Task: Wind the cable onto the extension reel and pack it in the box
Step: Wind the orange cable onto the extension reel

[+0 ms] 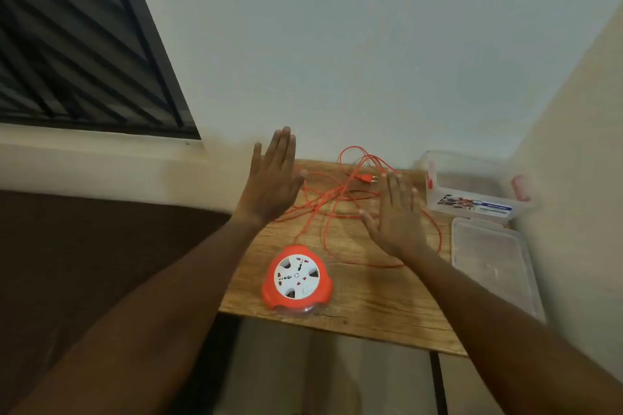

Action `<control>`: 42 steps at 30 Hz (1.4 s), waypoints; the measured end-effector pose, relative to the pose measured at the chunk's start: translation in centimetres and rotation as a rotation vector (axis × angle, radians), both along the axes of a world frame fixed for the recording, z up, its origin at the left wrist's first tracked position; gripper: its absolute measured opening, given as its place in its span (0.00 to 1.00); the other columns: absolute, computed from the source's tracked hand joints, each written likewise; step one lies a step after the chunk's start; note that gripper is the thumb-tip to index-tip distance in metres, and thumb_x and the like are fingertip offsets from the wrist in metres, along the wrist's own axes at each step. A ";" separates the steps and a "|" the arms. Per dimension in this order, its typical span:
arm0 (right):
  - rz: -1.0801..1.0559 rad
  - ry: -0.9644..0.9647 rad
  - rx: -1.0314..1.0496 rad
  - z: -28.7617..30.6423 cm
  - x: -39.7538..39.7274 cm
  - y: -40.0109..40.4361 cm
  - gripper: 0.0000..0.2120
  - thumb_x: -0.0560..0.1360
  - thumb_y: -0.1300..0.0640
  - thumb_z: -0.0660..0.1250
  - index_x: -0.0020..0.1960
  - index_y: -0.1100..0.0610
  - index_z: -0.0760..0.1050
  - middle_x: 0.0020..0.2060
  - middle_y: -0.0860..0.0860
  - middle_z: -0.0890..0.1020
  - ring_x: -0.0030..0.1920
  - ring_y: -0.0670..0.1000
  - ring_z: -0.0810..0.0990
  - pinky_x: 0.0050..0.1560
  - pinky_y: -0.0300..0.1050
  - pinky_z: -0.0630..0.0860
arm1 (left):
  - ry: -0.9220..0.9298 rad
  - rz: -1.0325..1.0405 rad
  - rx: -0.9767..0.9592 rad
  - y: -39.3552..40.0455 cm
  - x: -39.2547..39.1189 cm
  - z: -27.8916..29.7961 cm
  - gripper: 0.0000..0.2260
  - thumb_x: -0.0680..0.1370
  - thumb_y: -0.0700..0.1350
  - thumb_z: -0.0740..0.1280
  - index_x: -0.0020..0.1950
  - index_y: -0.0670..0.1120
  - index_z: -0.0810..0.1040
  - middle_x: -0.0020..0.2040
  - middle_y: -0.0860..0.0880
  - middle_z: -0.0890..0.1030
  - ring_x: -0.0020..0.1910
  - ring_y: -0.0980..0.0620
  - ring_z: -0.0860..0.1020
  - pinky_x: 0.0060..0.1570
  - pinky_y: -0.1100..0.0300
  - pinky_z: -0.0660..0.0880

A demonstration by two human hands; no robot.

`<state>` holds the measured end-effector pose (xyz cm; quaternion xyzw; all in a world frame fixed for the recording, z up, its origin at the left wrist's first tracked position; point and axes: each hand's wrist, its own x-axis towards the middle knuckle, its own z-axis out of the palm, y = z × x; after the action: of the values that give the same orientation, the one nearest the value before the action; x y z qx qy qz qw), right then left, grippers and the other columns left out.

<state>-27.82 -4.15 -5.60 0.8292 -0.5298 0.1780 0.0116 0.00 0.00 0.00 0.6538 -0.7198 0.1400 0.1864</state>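
An orange extension reel (297,280) with a white socket face lies near the front edge of a small wooden table (371,307). Its orange cable (323,209) sprawls in loose loops over the far half of the table, ending in an orange plug (366,178) near the wall. A clear plastic box (472,192) with red clips stands at the back right. My left hand (273,178) hovers flat above the table's left rim, fingers apart, holding nothing. Over the cable's right loops, my right hand (397,216) is spread wide and empty too.
The clear box lid (492,263) lies flat to the right of the table, in front of the box. A wall runs behind the table and another at the right. A dark barred window (77,44) is at the upper left, and a brown surface (84,239) lies left of the table.
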 end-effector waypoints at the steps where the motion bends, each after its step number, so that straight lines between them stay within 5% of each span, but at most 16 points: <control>1: -0.012 0.005 0.036 -0.8 0.4 0.9 0.41 0.79 0.34 0.49 0.81 0.60 0.44 0.80 0.56 0.47 0.79 0.55 0.42 0.77 0.61 0.45 | 0.013 0.032 0.054 0.8 0.1 -0.9 0.33 0.86 0.58 0.49 0.84 0.38 0.51 0.85 0.40 0.51 0.85 0.42 0.49 0.82 0.39 0.47; 4: -0.014 0.020 0.185 -3.7 1.3 3.7 0.41 0.79 0.36 0.52 0.81 0.58 0.41 0.80 0.55 0.45 0.79 0.54 0.43 0.77 0.58 0.48 | 0.143 0.092 0.195 3.4 0.9 -4.5 0.33 0.86 0.59 0.49 0.84 0.39 0.52 0.85 0.39 0.55 0.84 0.40 0.55 0.81 0.41 0.56; 7: -0.010 0.014 0.310 -5.7 1.6 5.8 0.41 0.77 0.40 0.60 0.80 0.58 0.46 0.79 0.57 0.53 0.77 0.59 0.53 0.73 0.58 0.60 | 0.427 0.238 0.449 5.2 1.2 -7.3 0.32 0.86 0.56 0.56 0.85 0.41 0.49 0.80 0.36 0.66 0.75 0.35 0.70 0.70 0.41 0.71; 11: 0.075 0.046 0.393 -7.6 2.1 8.5 0.36 0.74 0.47 0.67 0.77 0.56 0.57 0.68 0.57 0.69 0.64 0.58 0.69 0.62 0.52 0.71 | 0.702 0.460 0.807 7.0 1.1 -10.2 0.30 0.87 0.56 0.55 0.82 0.38 0.57 0.76 0.35 0.71 0.74 0.36 0.71 0.70 0.47 0.68; 14: 0.146 -0.090 0.593 -8.0 2.7 9.0 0.32 0.74 0.52 0.68 0.74 0.57 0.64 0.65 0.57 0.74 0.64 0.59 0.73 0.63 0.51 0.72 | 0.816 0.382 0.865 7.2 0.8 -11.3 0.19 0.85 0.51 0.61 0.60 0.35 0.80 0.58 0.36 0.84 0.60 0.35 0.81 0.56 0.52 0.75; 16: 0.168 -0.184 0.726 -7.9 3.5 9.2 0.22 0.72 0.55 0.69 0.64 0.59 0.73 0.57 0.56 0.80 0.57 0.57 0.78 0.56 0.52 0.75 | 0.984 0.392 0.877 7.0 0.6 -11.8 0.15 0.81 0.47 0.70 0.51 0.33 0.82 0.50 0.38 0.86 0.52 0.35 0.85 0.50 0.50 0.79; 19: 0.069 -0.443 0.898 -7.8 4.3 9.9 0.18 0.68 0.61 0.70 0.58 0.56 0.77 0.48 0.52 0.85 0.46 0.52 0.83 0.48 0.53 0.80 | 1.245 0.435 0.917 6.9 -0.1 -11.7 0.13 0.77 0.39 0.75 0.58 0.33 0.81 0.54 0.35 0.86 0.51 0.39 0.86 0.55 0.42 0.83; 23: -0.087 -0.808 1.017 -7.4 4.4 9.9 0.23 0.67 0.63 0.77 0.60 0.53 0.77 0.51 0.50 0.85 0.49 0.52 0.85 0.39 0.41 0.79 | 1.400 0.336 0.875 5.8 -0.7 -10.5 0.23 0.78 0.37 0.74 0.72 0.38 0.76 0.63 0.37 0.84 0.46 0.48 0.84 0.32 0.63 0.77; 26: -0.202 -0.995 0.980 -6.2 4.2 8.6 0.24 0.66 0.59 0.80 0.58 0.50 0.74 0.51 0.52 0.85 0.45 0.52 0.85 0.36 0.44 0.79 | 1.528 0.204 0.898 4.1 -1.5 -9.4 0.28 0.78 0.39 0.74 0.78 0.42 0.71 0.74 0.42 0.76 0.66 0.39 0.80 0.50 0.50 0.80; 29: -0.205 -0.992 0.892 -4.5 3.9 6.5 0.31 0.63 0.57 0.82 0.62 0.51 0.73 0.54 0.49 0.82 0.52 0.51 0.83 0.50 0.54 0.83 | 1.753 0.095 0.852 2.4 -3.3 -8.2 0.33 0.79 0.37 0.73 0.81 0.44 0.65 0.81 0.51 0.67 0.71 0.43 0.77 0.66 0.40 0.78; 31: -0.156 -0.959 0.793 -3.3 3.7 5.4 0.33 0.61 0.58 0.83 0.60 0.45 0.72 0.53 0.44 0.81 0.54 0.48 0.81 0.51 0.52 0.83 | 1.848 0.058 0.796 1.2 -4.2 -7.2 0.33 0.77 0.40 0.75 0.80 0.44 0.66 0.78 0.52 0.72 0.70 0.45 0.78 0.62 0.41 0.80; 34: -0.101 -0.876 0.654 -2.0 3.4 4.0 0.39 0.58 0.51 0.83 0.65 0.42 0.69 0.58 0.43 0.75 0.61 0.50 0.75 0.56 0.51 0.80 | 1.861 -0.007 0.761 -0.6 -5.1 -5.9 0.28 0.75 0.51 0.77 0.73 0.46 0.75 0.55 0.49 0.87 0.57 0.43 0.85 0.53 0.42 0.83; 38: -0.088 -0.743 0.507 -0.7 2.9 2.0 0.49 0.61 0.47 0.80 0.75 0.42 0.57 0.60 0.46 0.66 0.60 0.46 0.69 0.54 0.40 0.73 | 1.809 -0.043 0.684 -2.9 -5.7 -4.6 0.20 0.78 0.56 0.74 0.66 0.49 0.81 0.59 0.40 0.86 0.56 0.37 0.86 0.56 0.37 0.82; 42: -0.008 -0.646 0.395 1.0 2.0 0.0 0.45 0.62 0.45 0.77 0.73 0.42 0.59 0.62 0.49 0.70 0.57 0.49 0.75 0.48 0.38 0.77 | 1.906 -0.066 0.595 -4.4 -6.5 -4.2 0.22 0.77 0.55 0.74 0.67 0.45 0.80 0.63 0.36 0.84 0.62 0.32 0.82 0.61 0.33 0.79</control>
<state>-25.83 -4.13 -4.64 0.7145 -0.5335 0.3248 -0.3153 -6.47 -4.36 -4.19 0.4927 -0.2934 -0.6342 0.5186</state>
